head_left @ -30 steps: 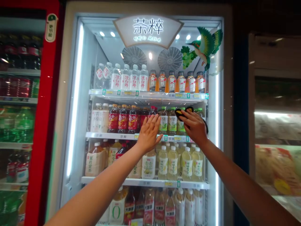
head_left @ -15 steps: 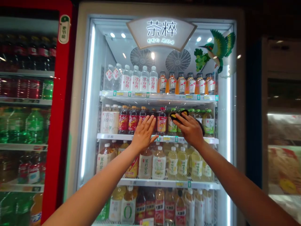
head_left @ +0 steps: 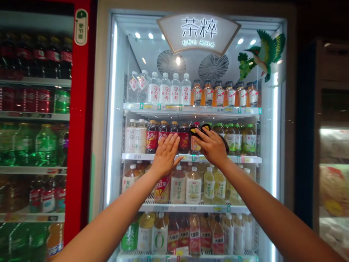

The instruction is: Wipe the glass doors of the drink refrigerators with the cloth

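Observation:
Upright in front of me is a lit drinks fridge with a glass door (head_left: 191, 118). My left hand (head_left: 165, 153) lies flat against the glass with its fingers stretched out, over bottles with red labels (head_left: 151, 138). To its right, my right hand (head_left: 211, 145) presses a black-and-yellow pad (head_left: 198, 132) to the door at the height of the second shelf. The pad's edge shows past the fingertips and beside the hand; the rest is hidden under the palm. Green-capped bottles (head_left: 249, 140) stand behind the glass to the right of this hand.
A fan-shaped sign (head_left: 199, 33) and a bird decoration (head_left: 267, 52) are at the door's top. Water bottles (head_left: 165, 89) and amber drinks (head_left: 218, 94) fill the top shelf. Left stands a red-framed fridge (head_left: 81, 120); another cabinet (head_left: 331, 145) is at the right.
My right hand has slid left across the glass with the pad, from the green-capped bottles towards a red-capped one. The left hand stays flat. The fridge sits further right in my view.

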Available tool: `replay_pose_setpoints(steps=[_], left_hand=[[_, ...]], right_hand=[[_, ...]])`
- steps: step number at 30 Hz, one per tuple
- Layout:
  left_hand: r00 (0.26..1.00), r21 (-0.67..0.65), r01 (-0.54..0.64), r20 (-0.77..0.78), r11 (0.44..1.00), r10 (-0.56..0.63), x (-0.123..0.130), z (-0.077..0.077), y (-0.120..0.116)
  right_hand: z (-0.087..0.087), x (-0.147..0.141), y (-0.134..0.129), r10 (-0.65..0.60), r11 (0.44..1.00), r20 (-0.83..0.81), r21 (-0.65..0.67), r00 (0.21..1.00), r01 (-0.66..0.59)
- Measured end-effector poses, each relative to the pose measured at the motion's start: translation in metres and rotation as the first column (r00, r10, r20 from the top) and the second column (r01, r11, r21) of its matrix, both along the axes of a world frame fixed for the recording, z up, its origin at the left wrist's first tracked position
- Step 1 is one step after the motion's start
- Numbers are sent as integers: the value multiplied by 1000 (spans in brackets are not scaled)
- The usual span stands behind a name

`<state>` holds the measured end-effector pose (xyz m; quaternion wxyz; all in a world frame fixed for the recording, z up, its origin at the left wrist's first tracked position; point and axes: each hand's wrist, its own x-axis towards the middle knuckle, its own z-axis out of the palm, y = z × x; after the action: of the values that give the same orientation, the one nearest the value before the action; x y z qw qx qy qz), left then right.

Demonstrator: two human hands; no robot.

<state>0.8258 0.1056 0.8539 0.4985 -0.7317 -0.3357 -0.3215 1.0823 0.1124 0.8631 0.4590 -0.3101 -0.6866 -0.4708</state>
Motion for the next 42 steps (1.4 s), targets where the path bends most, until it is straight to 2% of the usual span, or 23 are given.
replay_pose_setpoints(steps=[2, 4, 6, 8, 10, 12, 15, 17, 19, 21, 23, 25, 28, 30, 32, 34, 36, 39, 42], left_hand=[[1000, 1, 9, -2, 1000, -9, -12, 2, 0], [1000, 7, 10, 0, 1000, -10, -27, 5, 0], [1000, 14, 5, 8, 1000, -5, -40, 7, -1], [1000, 19, -1, 17, 1000, 1, -52, 8, -1], [1000, 19, -2, 13, 1000, 2, -62, 8, 0], [1000, 20, -1, -4, 1000, 1, -72, 7, 0], [1000, 23, 0, -21, 1000, 1, -88, 7, 0], [1000, 31, -6, -20, 999, 7, -101, 8, -1], [1000, 44, -14, -7, 999, 14, -115, 9, -1], [1000, 56, -18, 11, 998, 17, -126, 10, 0], [1000, 60, -18, 24, 998, 16, -131, 10, 0], [999, 56, -18, 31, 998, 16, -133, 8, 1], [1000, 45, -12, 19, 999, 11, -135, 7, 0], [1000, 38, -7, -7, 999, 7, -142, 8, -1], [1000, 34, -13, -23, 999, 14, -154, 11, -3], [999, 34, -36, -11, 999, 36, -169, 14, -5], [998, 34, -62, 12, 997, 62, -182, 15, -8], [995, 30, -91, 33, 995, 90, -194, 14, -11], [994, 23, -105, 44, 994, 104, -200, 10, -13]], right_hand=[[1, 10, 0, 0, 1000, -64, -5, 998, 0], [14, 4, 3, -7, 1000, -210, 0, 978, 8], [33, -19, 7, -13, 1000, -334, 1, 943, 14], [48, -53, 9, -13, 1000, -375, -9, 927, 10], [51, -85, 8, -15, 1000, -335, -22, 942, 8], [41, -102, 3, -18, 1000, -226, -25, 974, 12], [15, -98, -4, -8, 1000, -29, -18, 1000, 7], [7, -84, -5, 1, 1000, -11, -13, 1000, -1], [13, -76, -2, 1, 1000, -120, -4, 993, -1], [32, -84, 2, -1, 1000, -266, 3, 964, 2], [55, -108, 6, 4, 1000, -349, 6, 937, -2], [70, -140, 7, 7, 1000, -339, 6, 941, -5], [68, -172, 2, 8, 1000, -168, 0, 986, -8], [56, -174, -3, 18, 1000, -12, -10, 1000, -18], [48, -164, -5, 34, 999, 69, -15, 997, -33], [49, -157, -4, 45, 999, 27, -6, 999, -45], [61, -163, 0, 52, 999, -92, 13, 994, -51], [81, -200, 4, 43, 999, -247, 21, 968, -39], [83, -242, 3, 22, 1000, -217, -14, 976, -26]])
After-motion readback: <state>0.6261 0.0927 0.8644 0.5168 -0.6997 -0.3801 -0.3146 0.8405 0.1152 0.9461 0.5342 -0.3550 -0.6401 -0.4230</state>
